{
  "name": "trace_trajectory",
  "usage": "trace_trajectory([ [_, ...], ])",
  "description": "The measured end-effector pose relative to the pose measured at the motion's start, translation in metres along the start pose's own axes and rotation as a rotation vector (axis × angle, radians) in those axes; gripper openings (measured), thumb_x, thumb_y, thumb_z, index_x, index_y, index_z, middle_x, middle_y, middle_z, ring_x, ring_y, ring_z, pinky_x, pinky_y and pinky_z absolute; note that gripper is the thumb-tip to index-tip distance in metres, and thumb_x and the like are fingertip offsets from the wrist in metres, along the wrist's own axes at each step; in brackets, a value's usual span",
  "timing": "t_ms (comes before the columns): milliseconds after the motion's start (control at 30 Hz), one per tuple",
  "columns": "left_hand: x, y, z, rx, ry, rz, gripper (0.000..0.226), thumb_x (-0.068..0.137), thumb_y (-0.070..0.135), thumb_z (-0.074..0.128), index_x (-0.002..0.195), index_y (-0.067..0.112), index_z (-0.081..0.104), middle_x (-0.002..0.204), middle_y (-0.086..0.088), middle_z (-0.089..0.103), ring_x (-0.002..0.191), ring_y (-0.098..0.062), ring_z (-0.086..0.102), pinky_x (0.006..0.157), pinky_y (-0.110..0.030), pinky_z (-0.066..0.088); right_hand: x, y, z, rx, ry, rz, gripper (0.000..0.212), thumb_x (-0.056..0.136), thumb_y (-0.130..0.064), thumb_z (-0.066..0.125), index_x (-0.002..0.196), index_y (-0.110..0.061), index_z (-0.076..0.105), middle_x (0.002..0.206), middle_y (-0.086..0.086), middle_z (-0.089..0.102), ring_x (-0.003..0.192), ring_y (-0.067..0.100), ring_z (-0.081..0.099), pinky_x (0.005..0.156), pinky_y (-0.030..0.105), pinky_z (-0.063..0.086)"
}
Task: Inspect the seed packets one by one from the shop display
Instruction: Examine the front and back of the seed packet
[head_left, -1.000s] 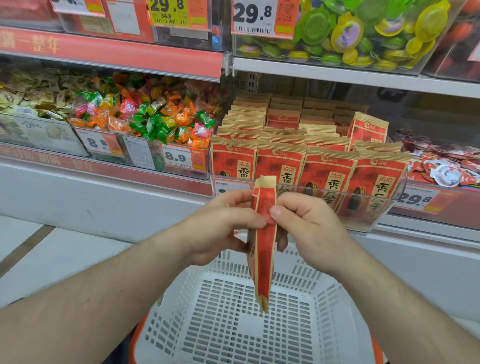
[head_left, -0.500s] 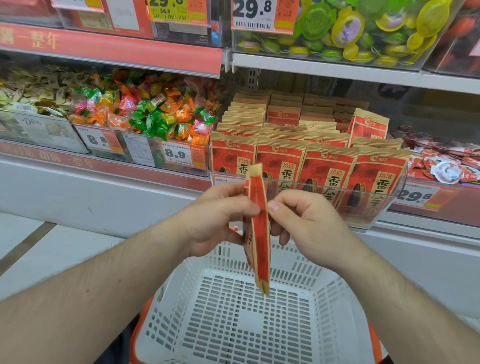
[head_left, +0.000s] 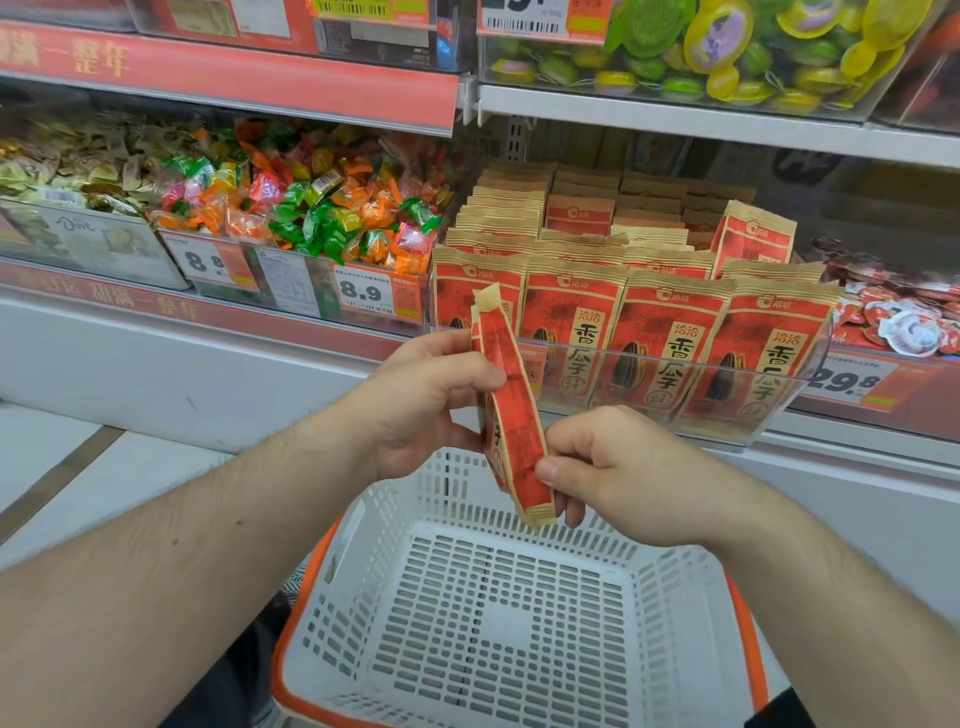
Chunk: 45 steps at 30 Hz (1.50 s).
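Red and tan packet (head_left: 511, 415) seen edge-on, tilted, above the basket (head_left: 467, 597). Left hand (head_left: 426, 400) pinches its upper part, right hand (head_left: 613, 473) grips the bottom end.

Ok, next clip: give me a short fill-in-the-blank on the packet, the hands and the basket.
1. The packet is held by ____ hands.
2. The left hand grips the packet's ____ half, while the right hand pinches it nearer the bottom.
3. Directly below the packet is a white ____ with an orange rim.
4. The packet is seen ____-on, tilted.

Missing words: both; upper; basket; edge
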<state>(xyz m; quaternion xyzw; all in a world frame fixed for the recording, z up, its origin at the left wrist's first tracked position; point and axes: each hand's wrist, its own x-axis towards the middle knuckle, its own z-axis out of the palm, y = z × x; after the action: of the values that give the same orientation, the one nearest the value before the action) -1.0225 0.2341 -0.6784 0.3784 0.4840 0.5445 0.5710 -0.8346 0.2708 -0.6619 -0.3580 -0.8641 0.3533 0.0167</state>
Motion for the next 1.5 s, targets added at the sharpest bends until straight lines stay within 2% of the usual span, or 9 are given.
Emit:
trace_trajectory([
  [133,0.001,-0.001,0.0,-0.022,-0.01,-0.022,0.031,0.063,0.009,0.062,0.094,0.012,0.064,0.081,-0.004,0.068,0.071,-0.017,0.066,0.065,-0.049,0.058,-0.001,-0.001,-0.002,0.03,-0.019,0.008,0.027,0.1,-0.019,0.053,0.081,-0.005,0.066,0.072,0.001,0.07,0.065,0.01,0.069,0.077,0.044,0.057],
  [467,0.002,-0.001,0.0,-0.047,0.017,-0.03,0.043,0.064,0.009,0.063,0.107,0.009,0.061,0.08,-0.004,0.069,0.073,-0.018,0.067,0.063,-0.049,0.057,-0.002,-0.003,-0.003,0.033,0.045,0.044,0.032,0.098,-0.023,0.056,0.071,-0.007,0.064,0.066,0.002,0.07,0.06,0.013,0.069,0.067,0.04,0.058],
  [600,0.003,-0.001,0.001,-0.029,0.1,0.014,0.028,0.071,0.005,0.075,0.096,0.014,0.064,0.087,-0.004,0.069,0.078,-0.019,0.067,0.07,-0.057,0.058,-0.002,-0.004,0.0,-0.001,0.201,0.088,0.035,0.082,-0.039,0.073,0.062,-0.013,0.063,0.05,-0.005,0.062,0.044,0.008,0.053,0.047,0.024,0.044],
  [700,0.003,-0.002,0.004,-0.042,0.159,0.037,0.022,0.083,0.0,0.07,0.098,0.015,0.064,0.087,-0.003,0.07,0.08,-0.018,0.069,0.076,-0.061,0.057,0.0,-0.005,0.007,-0.062,0.301,0.093,0.04,0.069,-0.059,0.074,0.065,-0.021,0.063,0.052,-0.007,0.062,0.046,0.005,0.053,0.048,0.023,0.04],
  [900,0.0,-0.001,0.005,-0.006,0.208,0.019,0.04,0.078,0.004,0.077,0.114,0.011,0.062,0.093,-0.003,0.072,0.089,-0.02,0.07,0.072,-0.056,0.058,0.006,-0.008,0.017,-0.144,0.396,0.07,0.032,0.08,-0.056,0.065,0.063,-0.031,0.055,0.053,-0.004,0.059,0.051,0.008,0.057,0.051,0.025,0.047],
  [1067,-0.003,-0.001,0.011,0.147,0.213,-0.056,0.058,0.063,0.031,0.088,0.113,0.019,0.062,0.098,0.002,0.071,0.098,-0.024,0.068,0.087,-0.058,0.051,0.008,-0.007,0.027,-0.335,0.419,-0.004,0.034,0.087,-0.052,0.056,0.073,-0.021,0.057,0.056,-0.004,0.054,0.062,0.021,0.058,0.058,0.033,0.047],
  [1233,-0.006,0.001,0.014,0.149,0.182,-0.082,0.051,0.058,0.016,0.06,0.105,-0.004,0.056,0.086,-0.015,0.06,0.069,-0.028,0.063,0.073,-0.052,0.059,0.011,-0.01,0.03,-0.362,0.421,-0.091,0.037,0.079,-0.061,0.06,0.076,-0.024,0.056,0.06,-0.005,0.058,0.065,0.02,0.058,0.062,0.032,0.045],
  [1367,-0.006,0.0,0.009,0.067,0.159,-0.123,0.046,0.052,0.005,0.048,0.096,-0.002,0.06,0.088,-0.023,0.061,0.077,-0.034,0.061,0.074,-0.042,0.051,0.012,0.0,0.022,-0.017,0.336,0.02,0.034,0.073,-0.059,0.072,0.074,-0.025,0.066,0.062,-0.01,0.066,0.057,0.002,0.059,0.06,0.031,0.052],
  [1500,-0.004,-0.004,0.011,-0.012,0.123,-0.146,0.035,0.081,-0.008,0.04,0.102,0.002,0.067,0.095,-0.017,0.072,0.081,-0.031,0.069,0.077,-0.04,0.056,0.015,0.01,0.019,0.078,0.382,0.047,0.028,0.078,-0.04,0.079,0.066,-0.021,0.063,0.052,-0.012,0.057,0.048,0.001,0.048,0.051,0.022,0.042],
])
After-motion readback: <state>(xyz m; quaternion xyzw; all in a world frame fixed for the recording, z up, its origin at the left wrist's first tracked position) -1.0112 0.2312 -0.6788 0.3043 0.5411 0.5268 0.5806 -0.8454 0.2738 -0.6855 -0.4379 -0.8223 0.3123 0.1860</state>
